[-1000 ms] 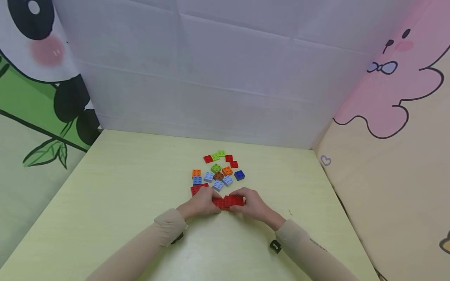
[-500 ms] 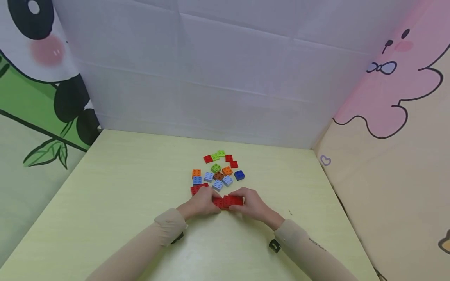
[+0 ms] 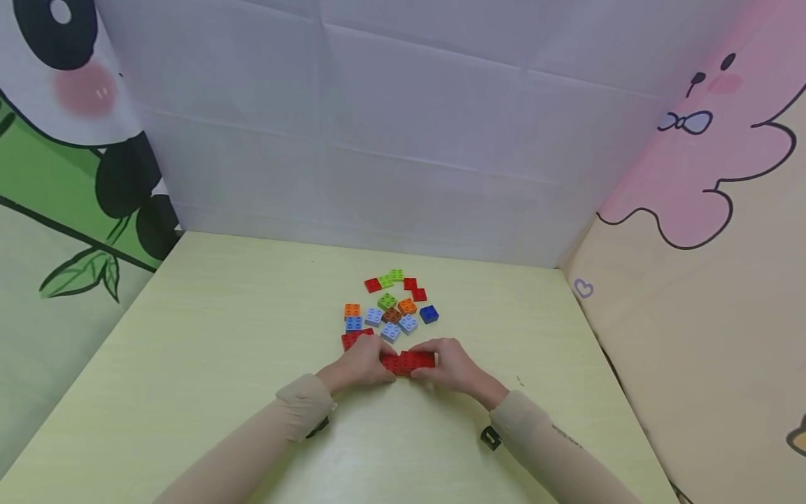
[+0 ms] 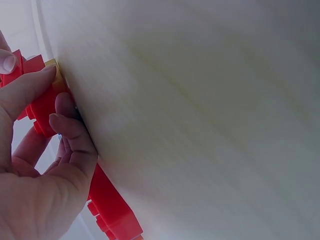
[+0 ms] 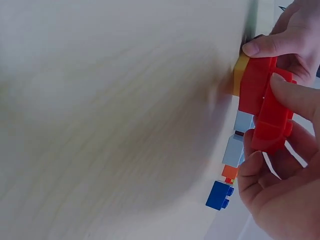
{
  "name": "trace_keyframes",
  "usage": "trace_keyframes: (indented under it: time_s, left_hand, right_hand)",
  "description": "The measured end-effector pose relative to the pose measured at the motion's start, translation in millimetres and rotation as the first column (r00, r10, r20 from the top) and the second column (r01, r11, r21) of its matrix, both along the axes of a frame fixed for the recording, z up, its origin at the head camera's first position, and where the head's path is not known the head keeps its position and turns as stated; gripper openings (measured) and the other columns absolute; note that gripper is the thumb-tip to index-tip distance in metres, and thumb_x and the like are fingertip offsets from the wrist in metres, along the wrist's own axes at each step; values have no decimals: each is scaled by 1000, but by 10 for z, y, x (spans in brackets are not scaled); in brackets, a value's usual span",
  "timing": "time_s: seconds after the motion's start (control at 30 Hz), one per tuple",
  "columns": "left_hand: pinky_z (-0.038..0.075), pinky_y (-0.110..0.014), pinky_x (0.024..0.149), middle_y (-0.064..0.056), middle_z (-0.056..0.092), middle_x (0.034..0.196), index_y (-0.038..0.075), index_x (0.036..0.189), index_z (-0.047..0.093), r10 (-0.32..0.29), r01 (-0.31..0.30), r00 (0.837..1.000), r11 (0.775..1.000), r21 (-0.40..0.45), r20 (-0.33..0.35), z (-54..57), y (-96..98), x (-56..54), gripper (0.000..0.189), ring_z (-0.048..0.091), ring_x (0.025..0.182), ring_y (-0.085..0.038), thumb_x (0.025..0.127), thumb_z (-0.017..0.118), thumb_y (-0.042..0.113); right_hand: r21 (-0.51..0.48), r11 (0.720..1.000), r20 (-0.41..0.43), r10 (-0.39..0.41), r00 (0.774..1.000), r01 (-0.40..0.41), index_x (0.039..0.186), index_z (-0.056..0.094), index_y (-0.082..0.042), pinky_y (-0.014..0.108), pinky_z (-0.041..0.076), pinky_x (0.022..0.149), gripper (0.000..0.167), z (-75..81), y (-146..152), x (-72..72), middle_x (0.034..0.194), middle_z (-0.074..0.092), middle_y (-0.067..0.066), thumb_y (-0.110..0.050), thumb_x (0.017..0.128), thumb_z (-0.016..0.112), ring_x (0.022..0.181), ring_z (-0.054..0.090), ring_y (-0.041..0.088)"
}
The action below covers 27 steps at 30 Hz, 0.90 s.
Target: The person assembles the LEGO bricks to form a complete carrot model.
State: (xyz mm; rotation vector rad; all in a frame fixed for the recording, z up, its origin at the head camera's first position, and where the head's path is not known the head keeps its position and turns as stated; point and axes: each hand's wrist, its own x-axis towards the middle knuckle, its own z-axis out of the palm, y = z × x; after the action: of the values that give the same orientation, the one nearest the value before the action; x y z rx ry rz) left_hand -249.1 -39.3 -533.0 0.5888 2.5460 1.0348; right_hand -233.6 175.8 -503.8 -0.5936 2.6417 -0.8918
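Head view, left hand, partly hidden bricks

Desk: pale yellow, faint grain; small dark mark on the right part. White sheet upright along the desk's far edge, fold creases visible. Left panel: printed white animal head, green band, leaves below. Right panel: pink figure with pale blue bow; small purple heart outline lower, near the desk's far right corner
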Motion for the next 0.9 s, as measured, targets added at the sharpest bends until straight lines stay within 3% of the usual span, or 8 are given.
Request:
trace_keyframes:
  time_s: [0.37,0.7,0.9]
  left_hand:
    - [43,-32,66,7,59,85,8,106,74,-2,2,1000,1000,26,7,-8,-7,11,37,49,87,-17,72,83,19]
    - [42,-31,65,7,58,81,9,105,74,-10,9,1000,1000,24,8,4,-13,40,35,48,86,-18,73,83,18]
    - [42,-32,65,7,59,80,10,104,75,-15,15,1000,1000,28,0,12,-11,26,33,48,86,-18,73,83,19]
  right_hand:
    - [5,1000,37,5,999,-5,108,71,-20,30,48,70,29,27,-37,-46,92,60,-12,-24,80,78,86,54,15]
    - [55,998,35,-5,999,3,110,70,-18,29,47,71,30,20,-83,-12,93,59,-11,-21,81,77,86,54,14]
    - [12,999,65,-37,997,36,108,70,-18,31,47,72,29,-3,-70,-30,93,58,-8,-21,80,78,88,54,16]
